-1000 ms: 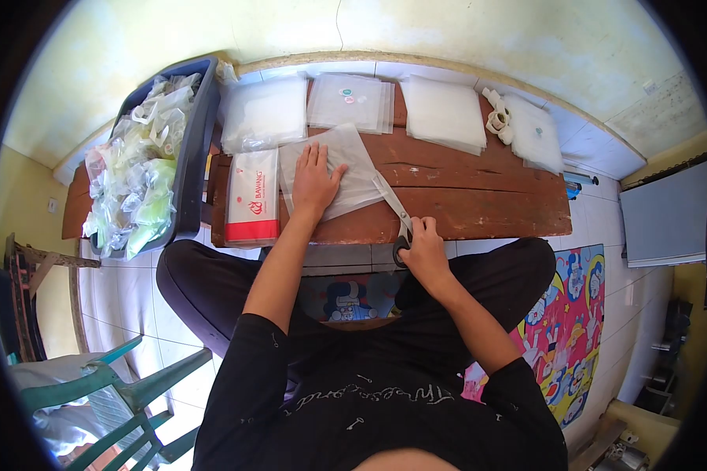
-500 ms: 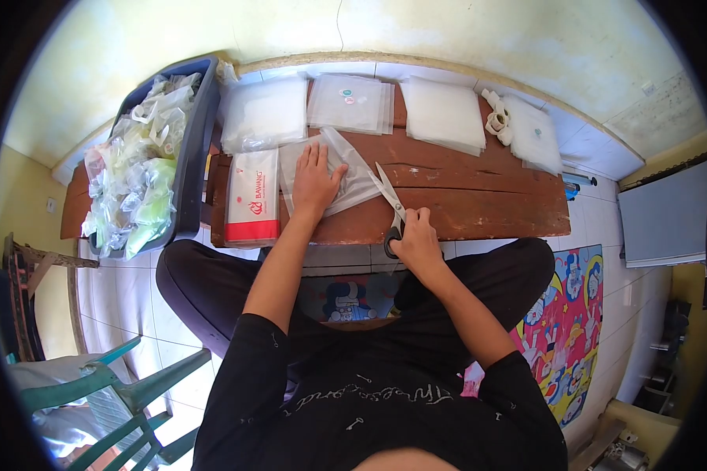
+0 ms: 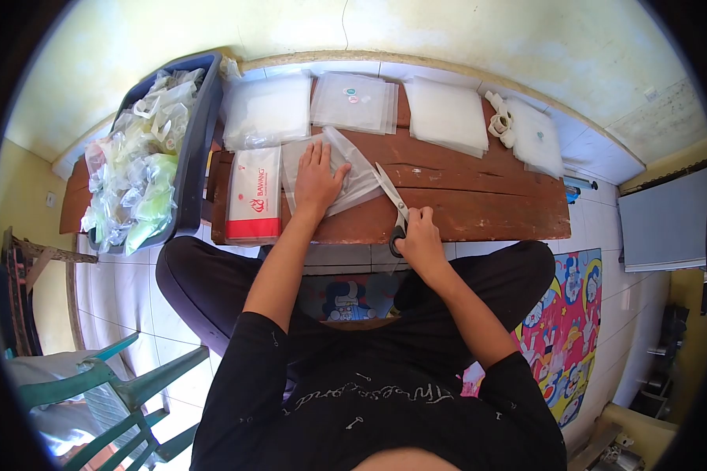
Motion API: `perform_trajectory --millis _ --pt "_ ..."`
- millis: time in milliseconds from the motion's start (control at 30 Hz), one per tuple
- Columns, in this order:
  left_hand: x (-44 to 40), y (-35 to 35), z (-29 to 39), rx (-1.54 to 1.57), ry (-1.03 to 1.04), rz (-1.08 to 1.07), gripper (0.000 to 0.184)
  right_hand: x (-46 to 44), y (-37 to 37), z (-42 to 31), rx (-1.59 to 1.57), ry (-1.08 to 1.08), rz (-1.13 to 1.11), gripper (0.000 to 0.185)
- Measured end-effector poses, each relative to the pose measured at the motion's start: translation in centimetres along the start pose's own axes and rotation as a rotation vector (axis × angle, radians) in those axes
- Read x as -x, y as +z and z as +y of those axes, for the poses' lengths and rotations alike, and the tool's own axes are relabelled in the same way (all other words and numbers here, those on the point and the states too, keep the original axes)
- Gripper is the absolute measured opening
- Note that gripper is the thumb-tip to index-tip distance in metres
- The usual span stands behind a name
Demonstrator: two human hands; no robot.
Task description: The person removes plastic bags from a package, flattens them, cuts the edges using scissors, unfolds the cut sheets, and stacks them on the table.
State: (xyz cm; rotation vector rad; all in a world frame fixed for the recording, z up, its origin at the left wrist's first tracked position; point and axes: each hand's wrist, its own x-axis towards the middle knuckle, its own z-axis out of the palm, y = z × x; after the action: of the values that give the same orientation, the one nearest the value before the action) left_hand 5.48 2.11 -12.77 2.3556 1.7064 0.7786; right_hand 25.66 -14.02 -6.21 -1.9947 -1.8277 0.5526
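My left hand (image 3: 319, 182) lies flat, fingers stretched out, on a clear plastic bag (image 3: 352, 171) spread on the brown wooden table (image 3: 479, 204). Just left of it is a white and red pack labelled BAWANG (image 3: 254, 195). In my right hand (image 3: 421, 242) are scissors (image 3: 390, 192) with black handles. Their blades are slightly apart and point up and left, the tips close to the bag's right edge. Part of the handles is hidden by my fingers.
Along the table's back lie stacks of clear plastic, one at left (image 3: 267, 110), one with round stickers (image 3: 357, 102) and one further right (image 3: 446, 116). Pale rolls (image 3: 500, 122) sit beside another stack (image 3: 531, 135). A dark tub (image 3: 199, 141) of crumpled bags stands left; a green chair (image 3: 145, 385) is lower left.
The view has shifted slightly. My left hand stays flat on the bag, and my right hand holds the scissors in nearly the same place.
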Motion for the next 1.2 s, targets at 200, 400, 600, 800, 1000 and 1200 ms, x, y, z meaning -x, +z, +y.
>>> perform_trajectory --millis 200,400,600,800,1000,1200 --pt "0.0 0.1 -0.1 0.004 -0.001 0.004 0.071 -1.8 0.5 -0.2 0.007 0.003 0.012 0.045" --pt "0.0 -0.1 -0.1 0.005 -0.007 -0.009 0.072 -1.4 0.3 0.4 -0.009 0.007 0.015 0.044" --pt "0.1 0.1 -0.1 0.009 -0.009 -0.010 0.073 -0.4 -0.1 0.9 -0.030 0.010 0.020 0.045" --pt "0.1 -0.1 0.0 -0.004 -0.002 0.005 0.072 -2.4 0.7 -0.4 -0.040 -0.018 0.044 0.045" --pt "0.0 -0.2 0.1 -0.003 -0.001 -0.003 0.072 -3.9 0.5 -1.0 0.053 -0.009 -0.047 0.046" --pt "0.1 0.1 -0.1 0.010 0.002 0.009 0.072 -2.5 0.0 0.1 0.051 -0.020 -0.033 0.046"
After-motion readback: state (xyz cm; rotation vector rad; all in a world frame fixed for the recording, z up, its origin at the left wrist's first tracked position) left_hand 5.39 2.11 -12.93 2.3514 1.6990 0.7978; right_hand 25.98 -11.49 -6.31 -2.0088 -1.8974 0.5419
